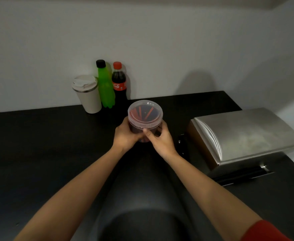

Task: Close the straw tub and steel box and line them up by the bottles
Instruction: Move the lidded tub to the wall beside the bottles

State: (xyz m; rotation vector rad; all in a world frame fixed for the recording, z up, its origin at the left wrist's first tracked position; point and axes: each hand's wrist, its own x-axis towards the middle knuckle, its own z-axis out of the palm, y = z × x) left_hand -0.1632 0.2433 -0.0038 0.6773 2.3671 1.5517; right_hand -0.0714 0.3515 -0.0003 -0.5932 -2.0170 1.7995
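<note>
Steel box [243,136] sat on desk [38,153] at your right, lid down; likely heavy, rigid, best gripped by its sides. Straw tub [144,119] stood near bottles [111,84]: light, thin plastic, slippery. Your left hand [125,136] and right hand [161,140] cupped tub wall, fingers [147,133] curled below lid rim.
</note>
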